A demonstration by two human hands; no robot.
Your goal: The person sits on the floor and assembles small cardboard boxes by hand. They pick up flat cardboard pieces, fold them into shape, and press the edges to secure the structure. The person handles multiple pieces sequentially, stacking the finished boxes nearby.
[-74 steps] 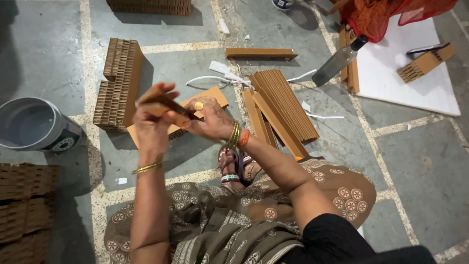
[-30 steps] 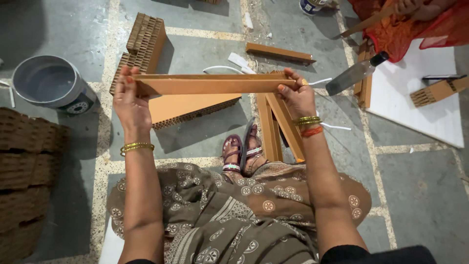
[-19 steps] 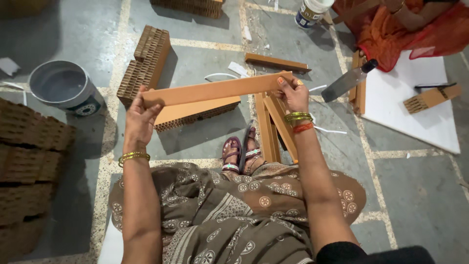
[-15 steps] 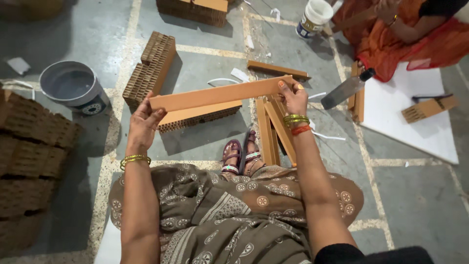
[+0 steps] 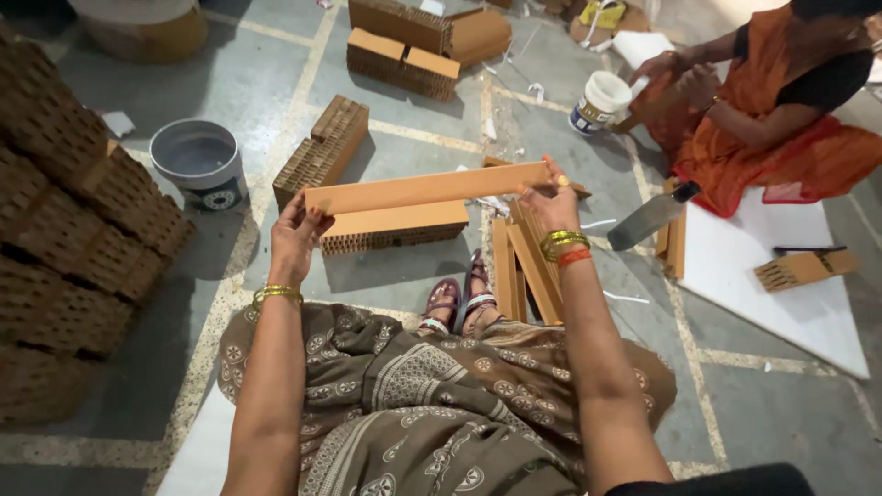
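I hold a long flat brown cardboard strip (image 5: 432, 188) level in front of me. My left hand (image 5: 296, 237) grips its left end and my right hand (image 5: 548, 197) grips its right end. Just below the strip a brown honeycomb cardboard block (image 5: 390, 228) lies on the grey floor. Several more brown strips (image 5: 522, 266) lie on the floor by my sandalled feet (image 5: 459, 298), under my right wrist.
Stacks of honeycomb cardboard (image 5: 64, 230) rise at the left. A grey bucket (image 5: 195, 163) and a block stack (image 5: 322, 152) stand ahead left. At the right a person in orange (image 5: 763, 110) sits by a white pot (image 5: 602, 101), a trowel (image 5: 648, 219) and a white sheet (image 5: 781, 285).
My hands went from close together over the block to wide apart, each gripping an end of the long strip. The view has tilted up, showing more floor and the seated person.
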